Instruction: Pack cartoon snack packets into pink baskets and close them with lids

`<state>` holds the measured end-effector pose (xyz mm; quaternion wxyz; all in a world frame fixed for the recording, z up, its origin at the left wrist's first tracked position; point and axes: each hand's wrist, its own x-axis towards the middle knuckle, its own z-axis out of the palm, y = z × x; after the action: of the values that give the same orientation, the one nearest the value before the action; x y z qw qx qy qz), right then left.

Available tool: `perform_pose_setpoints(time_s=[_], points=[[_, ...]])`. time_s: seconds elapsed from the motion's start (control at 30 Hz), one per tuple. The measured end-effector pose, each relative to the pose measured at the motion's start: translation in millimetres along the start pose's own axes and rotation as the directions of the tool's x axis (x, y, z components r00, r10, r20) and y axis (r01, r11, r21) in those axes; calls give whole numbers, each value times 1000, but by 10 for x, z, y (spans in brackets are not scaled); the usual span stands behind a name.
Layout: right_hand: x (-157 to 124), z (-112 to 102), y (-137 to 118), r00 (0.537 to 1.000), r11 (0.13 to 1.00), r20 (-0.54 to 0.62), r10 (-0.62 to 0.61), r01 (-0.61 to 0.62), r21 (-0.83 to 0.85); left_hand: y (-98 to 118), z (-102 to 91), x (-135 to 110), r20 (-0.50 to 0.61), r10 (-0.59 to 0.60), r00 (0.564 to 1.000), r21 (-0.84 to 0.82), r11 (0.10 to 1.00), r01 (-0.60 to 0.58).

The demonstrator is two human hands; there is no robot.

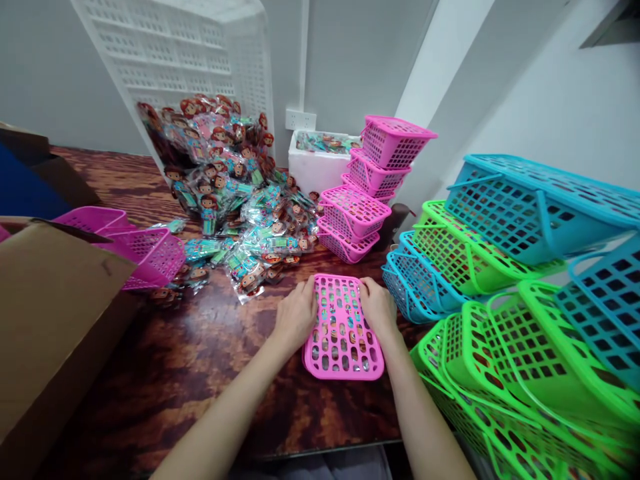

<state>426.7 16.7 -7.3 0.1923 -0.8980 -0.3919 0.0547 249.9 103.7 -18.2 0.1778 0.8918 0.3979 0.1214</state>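
Observation:
A pink plastic basket (344, 327) with a perforated lid lies on the table in front of me. Through the holes I see small packaged items inside it. My left hand (296, 310) grips its left side near the far corner. On the opposite side, my right hand (379, 305) grips the far right corner, thumb at the lid's edge. The fingers beneath the rim are hidden on both hands. Just beyond lies a heap of clear-bagged doll-shaped figures (265, 220), spilling from a tipped white crate (175, 47).
Stacked pink baskets (355, 212) stand behind the held one, beside a white foam box (316, 167). Blue baskets (540, 207) and green baskets (525, 340) pile up at right. A cardboard box (60, 320) and nested pink baskets (150, 257) are at left. The dark table (200, 387) ends near my lap.

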Motion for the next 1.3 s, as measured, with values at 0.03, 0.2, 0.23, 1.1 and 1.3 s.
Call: perform_pose_setpoints(time_s=[0.03, 0.2, 0.23, 1.1, 1.3], points=[[-9, 12, 0, 1000, 1000, -8, -4, 4, 15, -12, 13, -4, -6, 0, 1000, -2, 1000, 0], [-92, 75, -1, 999, 1000, -40, 1, -2, -31, -124, 122, -42, -72, 37, 997, -153, 987, -48], [-96, 81, -4, 999, 998, -42, 1, -4, -67, -140, 144, -51, -88, 35, 996, -207, 977, -53], [-6, 323, 199, 988, 917, -141, -61, 111, 384, -232, 479, 377, -125, -267, 956, -842, 538, 40], [14, 369, 280, 998, 840, -53, -19, 44, 541, -263, 521, 373, -175, -274, 946, -786, 617, 34]])
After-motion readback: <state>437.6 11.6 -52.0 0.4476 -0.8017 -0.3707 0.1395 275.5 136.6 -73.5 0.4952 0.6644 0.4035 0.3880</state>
